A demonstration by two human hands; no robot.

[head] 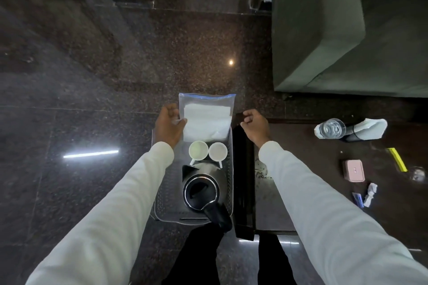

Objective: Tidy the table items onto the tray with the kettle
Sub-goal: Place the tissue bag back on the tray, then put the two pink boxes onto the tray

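Dark speckled stone floor; dark counter [301, 192] at right, partly cut off. Tray [229, 180]: held above floor, left rim hidden by sleeve. On it: kettle [203, 190], two white cups [198, 150], zip bag [207, 118] of white paper overhanging far end. Left hand [168, 126]: fingers curled on tray's far-left edge beside bag. Right hand [254, 126]: fingers curled; hold unclear. Counter clutter small, hard to identify.
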